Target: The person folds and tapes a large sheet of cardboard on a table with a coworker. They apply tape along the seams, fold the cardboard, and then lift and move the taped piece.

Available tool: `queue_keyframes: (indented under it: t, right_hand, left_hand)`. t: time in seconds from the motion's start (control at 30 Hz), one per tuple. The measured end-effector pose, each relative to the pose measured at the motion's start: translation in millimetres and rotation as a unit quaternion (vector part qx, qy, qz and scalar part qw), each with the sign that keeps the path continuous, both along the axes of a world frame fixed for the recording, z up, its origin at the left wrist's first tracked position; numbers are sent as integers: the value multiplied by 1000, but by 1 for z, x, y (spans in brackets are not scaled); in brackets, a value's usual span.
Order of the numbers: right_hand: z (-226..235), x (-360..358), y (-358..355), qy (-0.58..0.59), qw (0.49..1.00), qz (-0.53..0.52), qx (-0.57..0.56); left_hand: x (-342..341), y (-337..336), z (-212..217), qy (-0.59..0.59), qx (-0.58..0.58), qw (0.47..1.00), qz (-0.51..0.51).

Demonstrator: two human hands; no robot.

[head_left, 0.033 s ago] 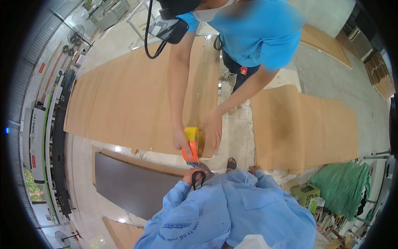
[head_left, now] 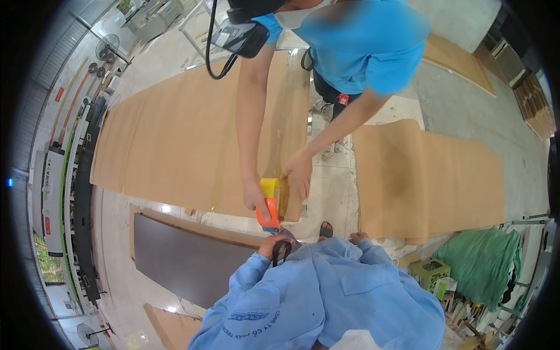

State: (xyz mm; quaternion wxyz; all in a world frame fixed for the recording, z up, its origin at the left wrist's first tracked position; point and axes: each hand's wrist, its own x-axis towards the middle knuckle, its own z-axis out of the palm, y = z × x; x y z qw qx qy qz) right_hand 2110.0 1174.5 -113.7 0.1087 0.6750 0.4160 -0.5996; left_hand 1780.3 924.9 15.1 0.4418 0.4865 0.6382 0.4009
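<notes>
My left hand point(head_left: 270, 245) is low in front of me, just below a tape dispenser point(head_left: 269, 213) with an orange body and a yellow roll. A black loop point(head_left: 281, 252) hangs beside that hand, whose fingers are mostly hidden. Past my other sleeve, my right hand point(head_left: 359, 237) shows only in small part, its fingers too small to read. Across from me a person in a bright blue shirt point(head_left: 361, 52) grips the dispenser in one hand. Their other hand point(head_left: 299, 175) reaches down over the near right corner of a large brown sheet point(head_left: 186, 134).
On the right lies another brown sheet point(head_left: 455, 181), partly folded over. A dark grey panel point(head_left: 186, 256) is at the lower left. A green crate point(head_left: 429, 272) stands by a green cover point(head_left: 484, 262). A long machine point(head_left: 87, 198) lines the left side.
The other person's free hand has shifted slightly up, and their arm has moved a little. The dispenser and my own hands look nearly the same.
</notes>
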Motion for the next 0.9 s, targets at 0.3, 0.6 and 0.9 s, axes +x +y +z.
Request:
queue_keyframes:
  t: [0.3, 0.6, 0.9]
  right_hand:
    - [2, -9, 10, 20, 1000, 1, -17]
    - [-7, -9, 6, 22, 1000, -6, -21]
    - [-19, -9, 10, 15, 1000, -3, -21]
  left_hand:
    - [14, 59, 88, 215, -13, 974, 73]
    - [5, 73, 86, 356, 13, 930, 89]
    - [11, 75, 72, 385, -67, 915, 104]
